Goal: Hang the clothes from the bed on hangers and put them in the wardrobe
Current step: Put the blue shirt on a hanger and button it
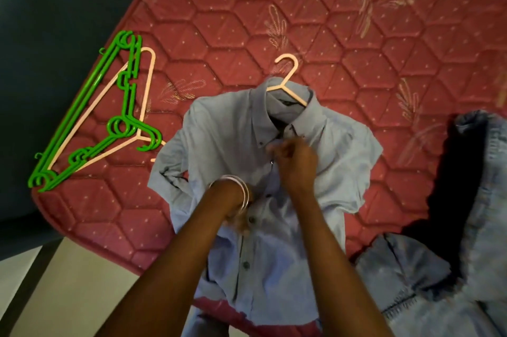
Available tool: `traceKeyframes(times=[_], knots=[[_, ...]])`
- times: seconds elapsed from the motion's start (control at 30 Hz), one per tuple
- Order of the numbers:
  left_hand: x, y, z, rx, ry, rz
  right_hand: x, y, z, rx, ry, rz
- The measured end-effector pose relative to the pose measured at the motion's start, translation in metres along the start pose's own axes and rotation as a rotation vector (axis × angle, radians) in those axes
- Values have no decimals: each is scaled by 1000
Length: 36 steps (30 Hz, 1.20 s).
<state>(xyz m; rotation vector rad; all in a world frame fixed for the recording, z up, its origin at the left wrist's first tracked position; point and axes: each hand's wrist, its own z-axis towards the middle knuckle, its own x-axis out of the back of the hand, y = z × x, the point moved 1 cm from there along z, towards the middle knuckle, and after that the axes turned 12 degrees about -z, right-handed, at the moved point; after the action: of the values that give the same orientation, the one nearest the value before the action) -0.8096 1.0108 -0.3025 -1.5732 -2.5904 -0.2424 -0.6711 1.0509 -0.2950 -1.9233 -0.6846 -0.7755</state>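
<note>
A light blue shirt (233, 139) lies front up on the red quilted bed (329, 20), its collar pointing away from the person and its hem hanging over the near edge. A pink hanger (288, 84) is inside it: the hook sticks out past the collar onto the bed, and one arm of the hanger shows in the open neck. Both arms reach out over the shirt's lower half, so the shirt lies directly under and ahead of the hands. The right hand (295, 163) is on the button placket just below the collar, its fingers curled and pinching the cloth there. The left hand (236, 199), with bangles (244, 191) on the wrist, is lower on the placket, near the middle of the chest; its fingers are turned down into the cloth and blurred, so I cannot tell whether they grip it or only press on it. Dark buttons run down the front below the left hand. To the left, well apart from the shirt's body, a stack of green hangers (82, 117) lies with another pink hanger among them near the bed's corner. To the right, denim clothes (439, 268) lie bunched on the bed, just beside the shirt.
</note>
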Motion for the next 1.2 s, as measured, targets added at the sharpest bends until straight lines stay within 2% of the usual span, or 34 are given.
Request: traceKeyframes(times=[0.07, 0.1, 0.13, 0.17, 0.2, 0.23, 0.3, 0.4, 0.53, 0.67, 0.9, 1.2], knots=[[19, 8, 0, 24, -92, 29, -27, 26, -34, -55, -175, -149], [28, 14, -1, 14, -92, 56, -37, 36, -37, -90, -180, -196], [32, 21, 1, -47, -1, 77, -44, 45, -37, -121, -135, -222], [34, 27, 1, -143, 178, 47, -49, 49, -32, -138, -87, -228], [33, 31, 7, -256, 361, -102, -54, 52, -30, -129, -51, -241], [27, 33, 10, -372, 477, -325, -58, 53, -30, -117, -42, -243], [12, 36, 25, -500, 572, -608, -59, 54, -32, -99, -27, -238], [-16, 29, 52, -570, 766, -513, -57, 68, -38, -31, 39, -140], [-30, 33, 67, -567, 937, -643, -49, 71, -45, -23, 150, 127], [-29, 52, 64, -540, 903, -627, -48, 68, -38, -21, 150, 181], [-25, 41, 57, -445, 608, -921, -58, 65, -42, 30, 130, 146], [-15, 34, 78, -316, 447, -1150, -65, 65, -34, -111, 63, 374]])
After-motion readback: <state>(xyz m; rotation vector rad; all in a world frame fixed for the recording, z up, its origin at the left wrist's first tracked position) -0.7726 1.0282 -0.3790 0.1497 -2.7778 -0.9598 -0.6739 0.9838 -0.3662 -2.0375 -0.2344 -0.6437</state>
